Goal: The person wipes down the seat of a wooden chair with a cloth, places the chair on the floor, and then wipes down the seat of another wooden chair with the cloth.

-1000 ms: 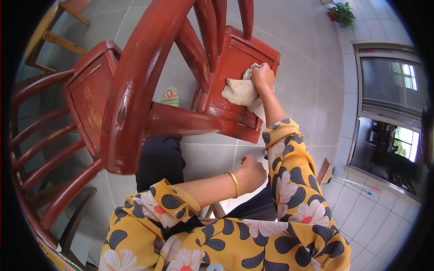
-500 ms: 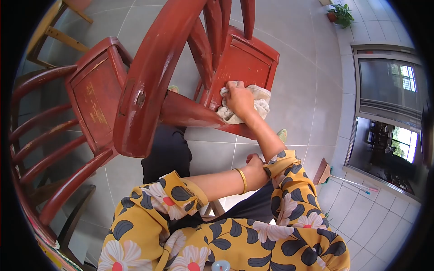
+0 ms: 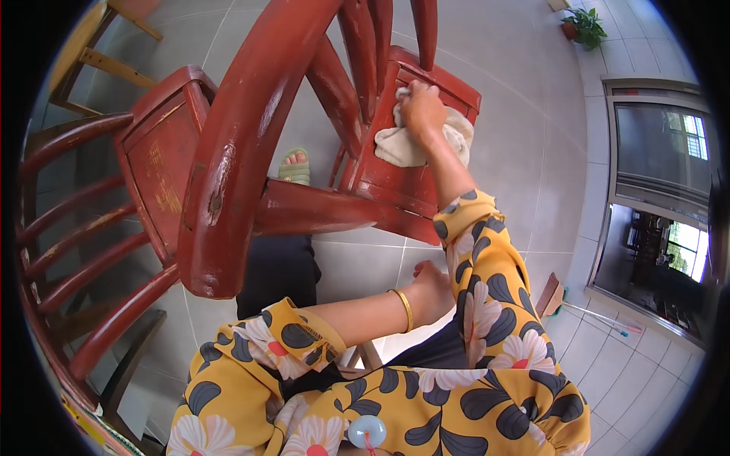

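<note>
Grey floor tiles [image 3: 525,152] surround a red wooden chair in the head view, with a second red chair [image 3: 163,159] on the left and a broom [image 3: 549,296] by the wall. Compared with half a second ago, the right hand [image 3: 426,114] has moved the pale cloth [image 3: 399,148] up the seat [image 3: 388,186], away from the near edge; that strip is now uncovered, and contact is closer to the spindles [image 3: 357,53]. Its fingers are bent down, gripping the bunched cloth, which spreads flat to either side. The left hand [image 3: 430,295], below a gold bangle [image 3: 403,308], lies near the right sleeve; its fingers are mostly hidden, so whether it is open or closed I cannot tell. Spindles and the thick curved rail [image 3: 236,152] hem in the seat's left side, while the right edge borders open floor, giving the wrist more room there.
</note>
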`<state>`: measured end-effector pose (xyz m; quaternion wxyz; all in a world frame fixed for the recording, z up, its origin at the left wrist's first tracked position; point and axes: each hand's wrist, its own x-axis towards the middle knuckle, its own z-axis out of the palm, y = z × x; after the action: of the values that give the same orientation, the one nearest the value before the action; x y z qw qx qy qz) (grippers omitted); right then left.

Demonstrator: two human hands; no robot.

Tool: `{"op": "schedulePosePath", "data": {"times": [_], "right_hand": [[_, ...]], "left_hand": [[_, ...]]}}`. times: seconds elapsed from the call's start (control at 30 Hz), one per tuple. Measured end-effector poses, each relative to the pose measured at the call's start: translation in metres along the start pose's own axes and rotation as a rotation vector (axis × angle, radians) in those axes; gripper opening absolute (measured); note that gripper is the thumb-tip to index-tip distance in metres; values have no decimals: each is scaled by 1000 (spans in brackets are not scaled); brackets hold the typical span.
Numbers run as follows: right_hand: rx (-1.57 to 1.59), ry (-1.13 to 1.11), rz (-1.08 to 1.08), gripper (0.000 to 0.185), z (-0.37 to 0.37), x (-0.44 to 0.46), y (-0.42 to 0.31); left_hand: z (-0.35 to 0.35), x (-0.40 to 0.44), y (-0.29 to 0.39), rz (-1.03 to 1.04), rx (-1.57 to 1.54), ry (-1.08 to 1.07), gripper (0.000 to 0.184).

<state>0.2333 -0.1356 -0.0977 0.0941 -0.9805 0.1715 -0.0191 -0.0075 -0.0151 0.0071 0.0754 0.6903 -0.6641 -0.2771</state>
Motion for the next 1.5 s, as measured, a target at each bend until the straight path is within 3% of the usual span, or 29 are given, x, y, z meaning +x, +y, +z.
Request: {"op": "schedulePosePath", "data": {"times": [0.1, 0.13, 0.27, 0.37, 0.43, 0.57, 0.6, 0.7, 0.73, 0.77, 0.9, 1.0, 1.03, 1.1, 1.17, 1.23, 1.3, 1.37, 1.43, 1.5], "right_hand": [[-10, -139, -164, 25, 2, -52, -13], [24, -179, -172, 26, 2, -70, -13], [9, -368, -343, 26, -9, -105, -7], [41, -394, -321, 26, -8, -95, -5], [35, -197, -188, 27, -1, -66, -3], [-34, -100, -46, 30, 1, -6, -7], [-33, -98, -48, 30, 3, 9, -5], [-9, 2, -5, 29, 7, 33, -9], [-2, 11, 6, 29, 8, 31, -11], [-1, 21, 25, 29, 6, 25, -10], [-8, -96, -124, 23, -3, -29, -15], [51, -241, -267, 22, -8, -92, -12], [45, -306, -330, 22, -12, -107, -12], [12, -330, -509, 24, -13, -120, -10], [25, -334, -497, 23, -8, -109, -8], [23, -222, -349, 22, 0, -88, 1], [60, -75, -143, 24, 3, -49, 8], [43, -48, -42, 26, 2, -18, 11], [81, -7, -24, 26, 0, -11, 8], [39, -3, -26, 26, -1, -21, 6]], "left_hand": [[6, 0, 10, -90, -9, 178, 29], [11, 1, 5, -2, -33, 246, 25], [8, -7, 5, 10, 51, 324, 13], [-2, -8, 3, 4, -9, 183, 16], [-2, -7, 4, 11, 6, 199, 17], [1, -12, 3, -22, 46, 347, 19], [-5, -14, 2, -9, 47, 268, 21], [0, -8, -5, 32, -27, 297, 25], [-3, -4, -9, 30, -81, 159, 30], [-3, -3, -7, 40, -86, 156, 30], [8, 5, -8, -19, -94, 294, 35], [8, 6, 3, 55, 95, 157, 27], [8, -6, 9, -2, 67, 353, 20], [13, 1, 9, 64, 28, 232, 18], [7, -3, 3, 36, 20, 303, 17], [1, -2, -2, -6, 40, 295, 16], [-2, 4, -8, -19, 51, 124, 27], [24, 13, -14, -19, -31, 316, 27], [28, 20, -21, -10, -63, 241, 32], [56, 38, -28, 47, -1, 466, 42]]}}
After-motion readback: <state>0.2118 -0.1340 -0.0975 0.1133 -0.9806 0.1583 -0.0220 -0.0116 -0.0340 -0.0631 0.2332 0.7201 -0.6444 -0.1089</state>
